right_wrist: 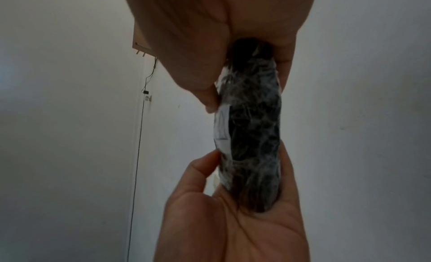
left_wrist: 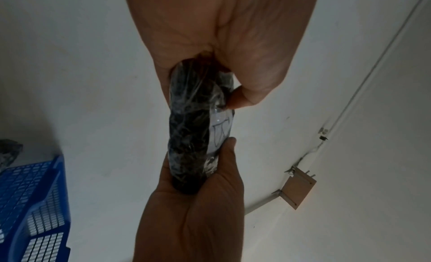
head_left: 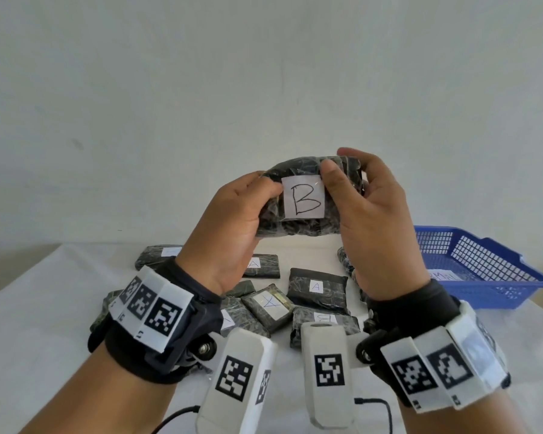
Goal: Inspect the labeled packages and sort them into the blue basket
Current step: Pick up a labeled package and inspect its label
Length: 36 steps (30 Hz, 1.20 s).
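A dark plastic-wrapped package (head_left: 304, 228) with a white label reading "B" (head_left: 304, 198) is held up above the table, label towards me. My left hand (head_left: 264, 195) grips its left end, thumb on the front beside the label. My right hand (head_left: 339, 164) grips its right end, thumb at the label's upper right corner. The left wrist view shows the package (left_wrist: 191, 136) edge-on, the left hand (left_wrist: 217, 166) below it. In the right wrist view the package (right_wrist: 254, 127) sits in the right hand (right_wrist: 233, 175). The blue basket (head_left: 483, 267) stands at the right.
Several more wrapped packages lie on the white table (head_left: 44, 324) below my hands, among them two marked "A" (head_left: 316, 288) (head_left: 261, 265) and one marked "B" (head_left: 323, 319). A paper label (head_left: 442, 275) lies inside the basket. A plain wall rises behind the table.
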### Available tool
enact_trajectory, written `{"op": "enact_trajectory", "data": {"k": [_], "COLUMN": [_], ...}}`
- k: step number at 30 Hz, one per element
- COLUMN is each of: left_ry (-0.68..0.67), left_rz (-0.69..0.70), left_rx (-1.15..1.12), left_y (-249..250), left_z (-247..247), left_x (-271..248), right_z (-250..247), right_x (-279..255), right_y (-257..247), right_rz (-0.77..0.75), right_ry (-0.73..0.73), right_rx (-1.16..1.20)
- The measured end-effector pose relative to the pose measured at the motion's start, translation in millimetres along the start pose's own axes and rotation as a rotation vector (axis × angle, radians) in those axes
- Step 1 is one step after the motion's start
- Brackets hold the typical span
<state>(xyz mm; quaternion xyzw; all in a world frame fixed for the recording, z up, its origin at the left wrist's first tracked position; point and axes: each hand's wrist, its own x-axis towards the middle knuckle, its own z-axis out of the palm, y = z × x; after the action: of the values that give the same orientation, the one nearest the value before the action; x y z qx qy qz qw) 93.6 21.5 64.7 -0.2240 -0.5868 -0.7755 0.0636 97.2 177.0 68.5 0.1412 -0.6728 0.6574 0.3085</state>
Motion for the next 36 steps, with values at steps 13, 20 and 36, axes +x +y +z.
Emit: {"op": "enact_trajectory", "data": {"k": [13,20,36], "left_ry": [0.025,-0.003,0.051], "left_rz": [0.087,0.065,0.129], "left_rx": [0.179,0.156,0.023], "left_y": [0.9,-0.7,-4.6], "left_z": [7.1,1.6,9.1], "left_x": [-4.8,-4.7,-3.9], "right_z": [4.7,2.6,-9.0], "right_x": [-11.6,-8.6,-7.5], "right_y": [-7.1,-2.3,-4.7], "right_rz": [-0.080,-0.088,-0.030], "right_ry": [0.142,0.107,0.076], "right_rx": [-0.135,-0.161,0.117]}}
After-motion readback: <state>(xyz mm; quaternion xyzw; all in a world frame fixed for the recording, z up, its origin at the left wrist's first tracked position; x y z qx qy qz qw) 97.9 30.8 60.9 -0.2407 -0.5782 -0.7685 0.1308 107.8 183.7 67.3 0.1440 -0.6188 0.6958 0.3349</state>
